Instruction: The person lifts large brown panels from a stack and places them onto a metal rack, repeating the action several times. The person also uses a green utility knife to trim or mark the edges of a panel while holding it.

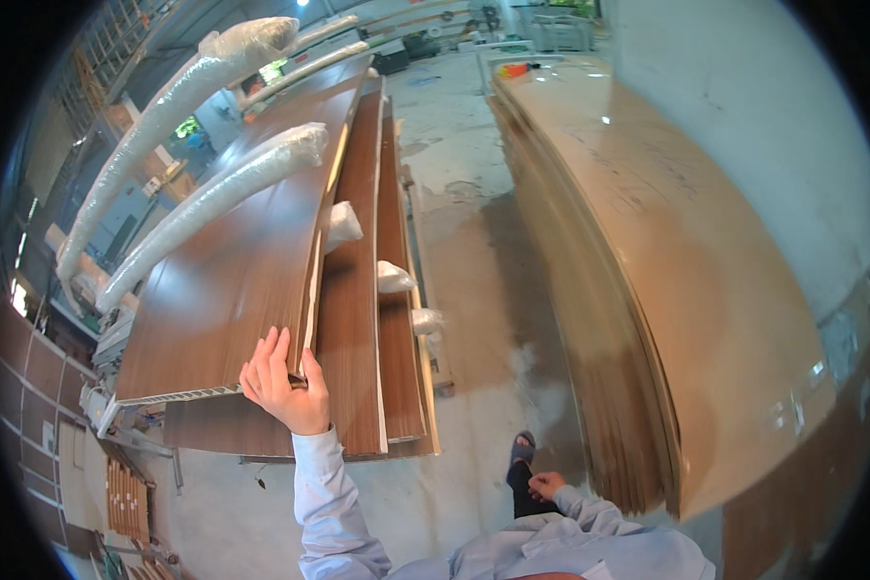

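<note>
Wearing pale shirt [575, 558] closest to camera. Resting part-open left hand [285, 387] at corner of wood-grain hollow-core panel [227, 314], with right hand [546, 485] loosely curled; cannot tell whether gripping anything with either.

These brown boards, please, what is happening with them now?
A person has the left hand on the near edge of the top brown board, fingers over its face. Other brown boards are lower down, and plastic-wrapped bars stick out above. The right hand is low, near the body, touching no board.
</note>
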`<control>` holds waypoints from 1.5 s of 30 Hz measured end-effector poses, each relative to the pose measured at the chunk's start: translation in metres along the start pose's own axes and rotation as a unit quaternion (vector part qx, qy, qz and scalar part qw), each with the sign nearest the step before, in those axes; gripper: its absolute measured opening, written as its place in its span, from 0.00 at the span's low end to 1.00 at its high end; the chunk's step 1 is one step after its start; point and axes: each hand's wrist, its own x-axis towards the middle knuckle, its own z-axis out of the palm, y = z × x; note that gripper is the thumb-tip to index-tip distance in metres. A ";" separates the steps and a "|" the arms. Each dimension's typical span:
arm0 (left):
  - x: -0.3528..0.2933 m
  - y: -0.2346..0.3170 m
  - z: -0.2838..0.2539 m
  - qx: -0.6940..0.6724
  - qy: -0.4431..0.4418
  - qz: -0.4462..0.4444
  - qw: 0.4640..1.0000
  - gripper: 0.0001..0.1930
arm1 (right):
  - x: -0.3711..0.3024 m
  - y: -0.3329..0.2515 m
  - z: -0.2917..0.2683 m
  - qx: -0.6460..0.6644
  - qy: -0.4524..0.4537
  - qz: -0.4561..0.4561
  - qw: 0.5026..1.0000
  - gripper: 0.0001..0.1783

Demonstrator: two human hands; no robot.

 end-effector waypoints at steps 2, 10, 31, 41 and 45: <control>-0.001 -0.003 -0.001 0.000 -0.004 -0.013 1.000 0.17 | 0.012 -0.005 0.008 -0.034 -0.034 -0.022 0.999 0.14; 0.001 -0.009 -0.006 -0.032 0.002 0.002 0.999 0.17 | 0.040 -0.077 -0.015 -0.111 -0.048 -0.127 0.984 0.15; -0.011 -0.046 0.000 -0.116 0.035 -0.008 0.993 0.15 | -0.034 0.094 -0.066 -0.111 0.165 0.232 0.952 0.17; -0.019 -0.061 0.009 -0.140 0.064 0.021 0.988 0.15 | -0.023 0.135 0.007 0.086 0.172 0.149 0.970 0.20; -0.022 -0.066 0.018 -0.145 0.072 0.022 0.987 0.15 | 0.017 0.122 0.014 0.090 0.161 0.111 0.977 0.17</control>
